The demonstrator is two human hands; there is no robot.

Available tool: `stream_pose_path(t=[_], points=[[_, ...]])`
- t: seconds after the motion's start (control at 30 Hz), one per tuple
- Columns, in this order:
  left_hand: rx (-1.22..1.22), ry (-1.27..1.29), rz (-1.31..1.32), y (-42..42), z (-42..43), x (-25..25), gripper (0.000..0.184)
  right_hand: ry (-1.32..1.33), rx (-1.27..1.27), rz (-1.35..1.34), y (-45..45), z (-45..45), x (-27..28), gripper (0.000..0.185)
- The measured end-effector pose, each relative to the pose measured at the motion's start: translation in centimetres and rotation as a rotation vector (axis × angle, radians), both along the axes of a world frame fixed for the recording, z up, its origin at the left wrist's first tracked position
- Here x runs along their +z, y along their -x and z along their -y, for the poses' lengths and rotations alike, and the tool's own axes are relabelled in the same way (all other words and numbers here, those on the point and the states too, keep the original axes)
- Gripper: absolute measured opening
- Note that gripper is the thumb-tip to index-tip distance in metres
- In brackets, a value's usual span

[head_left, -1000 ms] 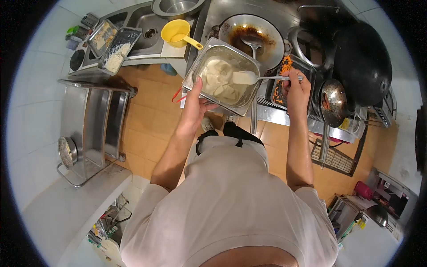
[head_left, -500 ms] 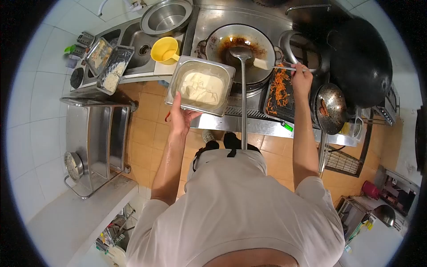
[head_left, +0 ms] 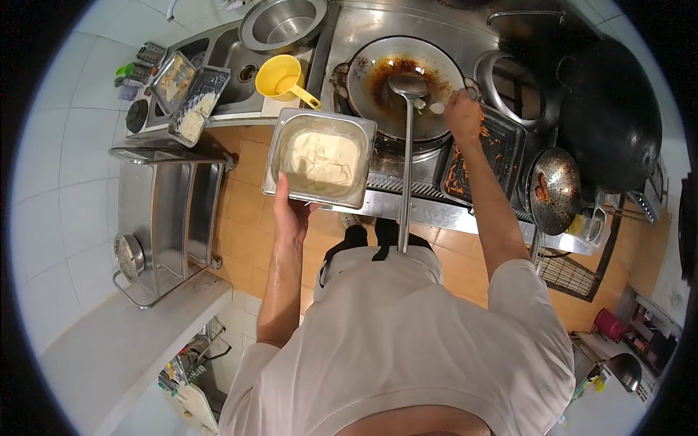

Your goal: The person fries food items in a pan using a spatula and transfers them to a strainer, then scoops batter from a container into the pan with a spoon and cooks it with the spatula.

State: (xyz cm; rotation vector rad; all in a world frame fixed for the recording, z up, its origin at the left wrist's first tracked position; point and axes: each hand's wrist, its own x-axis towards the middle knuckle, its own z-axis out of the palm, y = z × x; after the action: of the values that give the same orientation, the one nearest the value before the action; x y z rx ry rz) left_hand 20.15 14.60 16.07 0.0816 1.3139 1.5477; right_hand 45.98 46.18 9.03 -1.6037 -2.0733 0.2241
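Observation:
My left hand point(head_left: 291, 211) grips the near-left edge of a steel food pan point(head_left: 356, 192), held level. Thick cream-coloured batter point(head_left: 320, 160) covers its bottom. My right hand point(head_left: 463, 116) is closed at the right rim of a large wok point(head_left: 371, 109) with brown, oily residue inside. A white spatula point(head_left: 437, 107) pokes out from its fingers over the wok; most of the handle is hidden by the hand. Across the wok lies a long-handled ladle point(head_left: 406, 167), its bowl inside and handle toward my body. A small pale smear point(head_left: 419, 104) shows near the ladle's neck.
A black tray point(head_left: 502, 145) with orange shreds sits right of the wok. Further right are a perforated strainer point(head_left: 554, 196) and a big black wok point(head_left: 611, 116). To the left are a yellow dipper point(head_left: 280, 76), a steel basin point(head_left: 254, 36), a sink and a steel trolley point(head_left: 171, 218).
My right hand has moved left and closer to the wok's rim, from above the tray, with the spatula turned. The pan in my left hand has shifted slightly left and nearer.

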Motion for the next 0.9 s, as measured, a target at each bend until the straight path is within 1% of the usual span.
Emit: stream_pose_path(t=[0.03, 0.13, 0.17, 0.27, 0.3, 0.4, 0.43, 0.53, 0.6, 0.7, 0.8, 0.83, 0.9], points=[[0.001, -0.011, -0.002, -0.2, -0.1, 0.2, 0.073, 0.0, -0.034, -0.007, -0.1, 0.2, 0.6, 0.024], [-0.018, -0.001, 0.003, -0.4, -0.4, -0.5, 0.072, -0.132, -0.079, -0.141, -2.1, -0.1, 1.4, 0.027], [-0.027, 0.009, 0.005, -0.4, -0.7, -0.9, 0.071, -0.134, -0.137, -0.193, -3.0, 0.1, 1.7, 0.029], [-0.086, 0.035, -0.01, -1.2, -1.8, -1.2, 0.078, 0.137, -0.344, -0.454, -4.2, 1.7, 5.6, 0.031], [-0.065, 0.004, 0.044, -1.4, -2.2, -1.7, 0.069, 0.12, -0.322, -0.551, -4.9, 2.2, 5.9, 0.03], [-0.114, -0.043, 0.061, -2.4, -3.4, -1.4, 0.068, 0.337, -0.295, -0.846, -5.2, 4.6, 9.3, 0.028], [-0.126, -0.051, 0.069, -2.7, -3.7, -1.0, 0.069, 0.356, -0.259, -0.888, -4.6, 6.1, 11.0, 0.023], [-0.154, -0.068, 0.042, -3.5, -4.1, 0.1, 0.071, 0.289, 0.001, -0.858, -2.0, 10.3, 12.9, 0.02], [-0.194, -0.11, 0.067, -3.6, -4.0, 1.2, 0.072, 0.199, 0.194, -0.769, 0.3, 13.1, 13.6, 0.017], [-0.214, -0.145, 0.059, -4.1, -3.6, 2.6, 0.071, 0.119, 0.476, -0.38, 1.0, 15.1, 16.1, 0.017], [-0.211, -0.173, 0.042, -4.1, -3.2, 3.7, 0.068, 0.193, 0.494, -0.404, 1.0, 15.8, 16.6, 0.016], [-0.208, -0.173, 0.034, -4.1, -3.1, 4.0, 0.067, 0.114, 0.533, -0.465, 1.1, 15.8, 16.6, 0.016], [-0.2, -0.185, 0.026, -4.0, -2.7, 4.2, 0.066, 0.088, 0.535, -0.458, 1.3, 16.0, 16.6, 0.017]])
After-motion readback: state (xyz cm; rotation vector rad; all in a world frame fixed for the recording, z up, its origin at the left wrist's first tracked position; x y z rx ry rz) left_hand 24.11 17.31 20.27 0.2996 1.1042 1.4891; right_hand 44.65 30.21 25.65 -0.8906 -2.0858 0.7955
